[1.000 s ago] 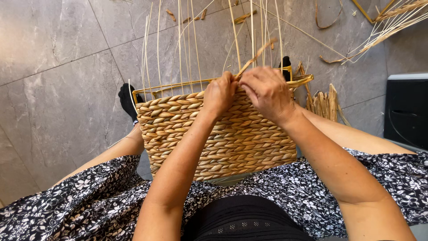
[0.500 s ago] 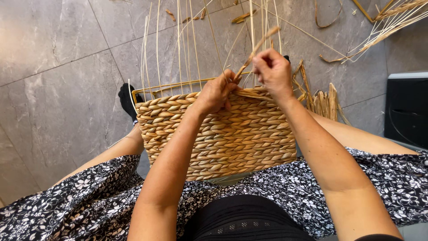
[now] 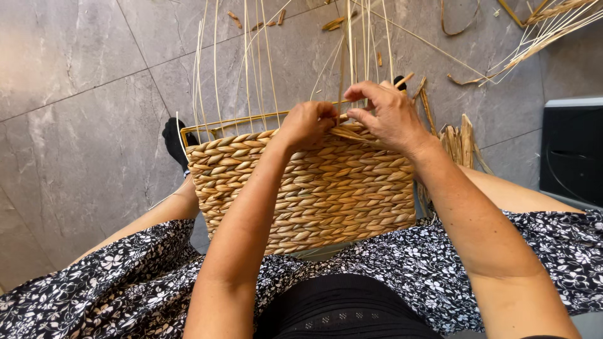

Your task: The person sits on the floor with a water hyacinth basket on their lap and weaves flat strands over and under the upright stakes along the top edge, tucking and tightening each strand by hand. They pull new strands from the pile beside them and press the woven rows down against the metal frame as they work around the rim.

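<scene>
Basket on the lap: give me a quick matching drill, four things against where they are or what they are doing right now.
Things:
1. left hand
2. right hand
3. woven basket
4. black box

Places or states:
A. on the floor at the right edge of the view
B. resting on the lap, thin upright stakes rising from its rim
C. pinching a flat strand at the rim, right of the other hand
D. closed at the middle of the top rim

Pairs: 1-D, 2-C, 3-B, 4-A
</scene>
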A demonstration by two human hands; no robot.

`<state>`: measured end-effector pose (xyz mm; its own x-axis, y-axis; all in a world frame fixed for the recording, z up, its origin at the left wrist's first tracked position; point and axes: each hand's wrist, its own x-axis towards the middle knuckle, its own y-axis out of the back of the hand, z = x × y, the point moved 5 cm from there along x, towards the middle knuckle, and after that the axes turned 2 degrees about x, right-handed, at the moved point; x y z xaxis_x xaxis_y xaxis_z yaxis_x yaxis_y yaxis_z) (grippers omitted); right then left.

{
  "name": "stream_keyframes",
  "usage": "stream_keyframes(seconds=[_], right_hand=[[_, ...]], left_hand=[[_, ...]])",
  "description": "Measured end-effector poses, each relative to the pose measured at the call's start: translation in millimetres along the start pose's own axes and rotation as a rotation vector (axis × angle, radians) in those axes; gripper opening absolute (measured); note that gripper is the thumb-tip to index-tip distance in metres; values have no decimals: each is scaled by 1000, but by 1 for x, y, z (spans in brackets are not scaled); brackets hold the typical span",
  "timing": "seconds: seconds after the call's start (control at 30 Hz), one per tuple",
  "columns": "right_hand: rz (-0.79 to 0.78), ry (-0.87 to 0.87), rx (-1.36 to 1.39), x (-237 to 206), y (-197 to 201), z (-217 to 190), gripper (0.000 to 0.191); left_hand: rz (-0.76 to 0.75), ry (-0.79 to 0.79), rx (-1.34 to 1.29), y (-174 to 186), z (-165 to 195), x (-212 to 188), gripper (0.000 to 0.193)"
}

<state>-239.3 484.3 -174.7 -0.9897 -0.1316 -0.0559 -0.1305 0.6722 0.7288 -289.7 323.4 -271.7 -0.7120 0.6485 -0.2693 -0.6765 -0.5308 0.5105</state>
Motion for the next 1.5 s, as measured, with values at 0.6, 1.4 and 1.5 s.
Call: stream_keyframes(seconds=[0.6, 1.4, 1.5], right_hand=[[-88, -336, -290, -13, -31, 23, 18], [32, 406, -808, -70, 40, -6, 29], [127, 426, -800, -57, 59, -12, 29]], left_hand=[[-115, 271, -480, 5, 0, -5, 32], [-232, 306, -604, 4, 5, -1, 12], [-388, 301, -646, 9, 7, 3, 16]])
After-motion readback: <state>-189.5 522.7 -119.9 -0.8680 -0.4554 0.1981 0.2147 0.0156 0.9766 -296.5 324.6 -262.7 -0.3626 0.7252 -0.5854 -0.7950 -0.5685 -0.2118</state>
